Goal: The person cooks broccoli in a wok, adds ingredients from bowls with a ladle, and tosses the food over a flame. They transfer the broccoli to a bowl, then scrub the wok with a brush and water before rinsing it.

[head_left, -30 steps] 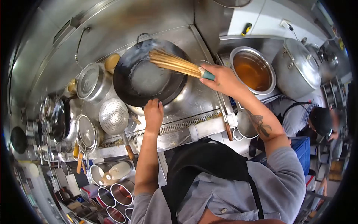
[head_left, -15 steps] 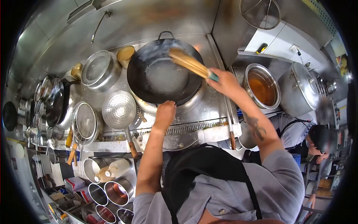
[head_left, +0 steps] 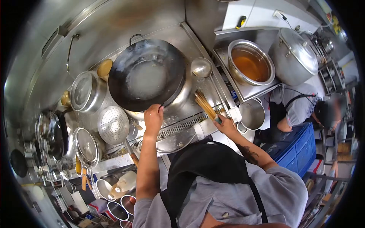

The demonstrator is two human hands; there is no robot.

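A large black wok (head_left: 118,81) sits on the burner, with cloudy liquid in its bottom. My left hand (head_left: 153,118) is closed on the wok's near edge, where a handle is mostly hidden under the fingers. To the right of the wok, over the stove's front part, my right hand (head_left: 225,125) grips a bamboo brush (head_left: 205,105) by its green-bound end, bristles pointing up and left. A ladle (head_left: 201,67) rests on the steel top beyond the brush. Left of my left hand lies a perforated skimmer (head_left: 113,124) with a wooden handle.
A pot of orange-brown liquid (head_left: 251,66) and a tall lidded pot (head_left: 294,57) stand at the right. Below them are an empty pot (head_left: 252,114), a blue crate (head_left: 296,146) and a bending person (head_left: 298,104). Strainers (head_left: 86,146) stand at the left.
My right hand has brought the brush out of the wok, down and to the right. The ladle has come into sight. The view has turned and shifted, while my left hand stays at the wok's edge.
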